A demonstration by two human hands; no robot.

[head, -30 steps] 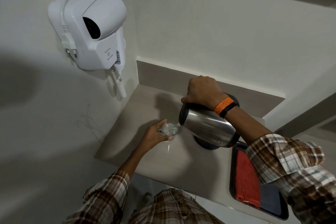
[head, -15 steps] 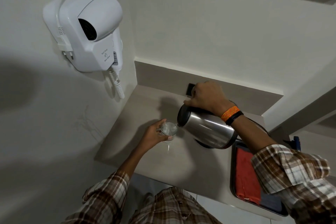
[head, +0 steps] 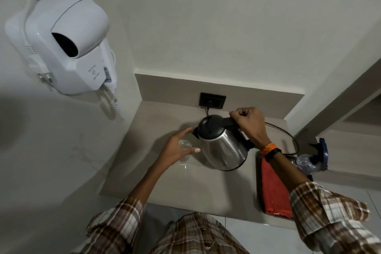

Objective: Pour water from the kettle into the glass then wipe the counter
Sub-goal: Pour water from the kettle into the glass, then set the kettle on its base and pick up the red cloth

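Note:
A steel kettle (head: 222,148) with a black lid stands nearly upright over the grey counter (head: 165,183), its spout facing left. My right hand (head: 249,123) grips its black handle from the right. Just left of the spout stands a small clear glass (head: 184,144) on the counter. My left hand (head: 175,150) wraps around it, thumb in front and fingers behind. I cannot tell whether the kettle's bottom rests on its base.
A black tray (head: 258,183) at the right holds a folded red cloth (head: 273,189). Behind it lies a spray bottle (head: 315,159). The kettle's cord (head: 288,136) runs to a wall socket (head: 212,100). A white hair dryer (head: 66,47) hangs on the left wall.
The kettle has swung back from its steep tilt over the glass to nearly upright and moved slightly right. My left hand stays around the glass.

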